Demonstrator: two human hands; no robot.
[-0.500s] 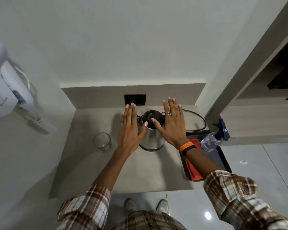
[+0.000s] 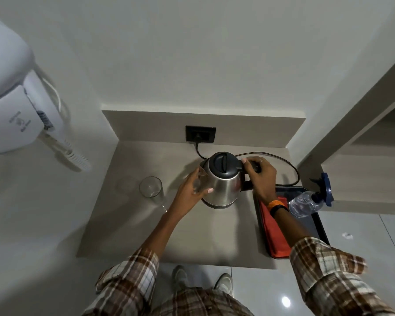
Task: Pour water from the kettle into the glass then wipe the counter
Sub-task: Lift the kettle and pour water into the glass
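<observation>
A steel kettle (image 2: pixel 224 185) with a black lid stands on its base in the middle of the beige counter (image 2: pixel 128 224), its cord plugged into the wall socket. My right hand (image 2: pixel 260 176) is closed around the black handle on the kettle's right side. My left hand (image 2: pixel 189 190) cups the kettle's left flank just below the spout, thumb pressed on the steel. An empty clear glass (image 2: pixel 151 187) stands upright on the counter to the left of the kettle, a short gap from my left hand.
A black tray (image 2: pixel 317 224) at the counter's right end holds a folded red cloth (image 2: pixel 274 233) and a clear spray bottle (image 2: pixel 306 202) with a blue trigger. A black cord (image 2: pixel 290 165) loops behind the kettle. A white wall-mounted dryer (image 2: pixel 16 115) hangs at the left.
Both hands were flat and open above the kettle; now the right one has closed on the handle and the left one has dropped to cup the kettle's side.
</observation>
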